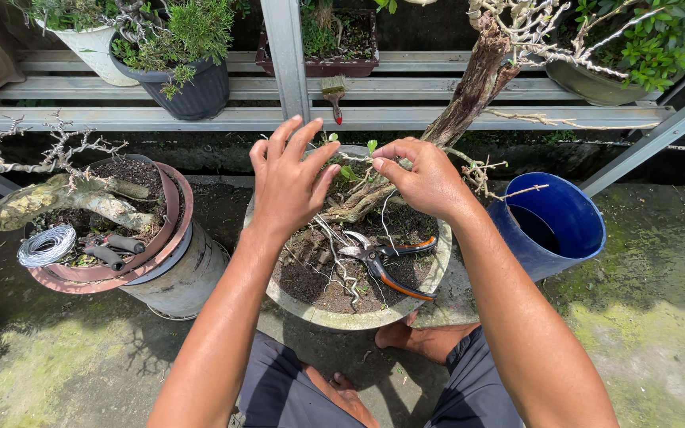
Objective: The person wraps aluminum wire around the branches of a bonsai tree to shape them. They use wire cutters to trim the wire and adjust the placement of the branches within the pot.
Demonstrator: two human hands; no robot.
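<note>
Hands first: my left hand (285, 184) hangs open over the round grey pot (295, 305), fingers spread and gripping nothing, its palm turned toward the bonsai trunk (469, 87). My right hand (426, 178) sits just beside it, thumb and forefinger pinched together at the low part of the tree, where a thin wire (384, 218) trails down toward the soil; I think the pinch is on that wire or a fine twig, but the view is too small for me to say which. Both hands are near each other yet apart, with a few green leaves (350, 170) between them.

Below my hands, pruning shears with orange handles (386, 265) lie flat on the soil inside the pot, touched by neither hand. To my right a blue bucket (556, 226) stands tilted next to the pot. To my left a second potted tree (57, 194) carries a coil of wire (45, 244) and pliers (112, 250) on its soil. A small brush (333, 93) rests on the metal shelf (200, 117) behind
</note>
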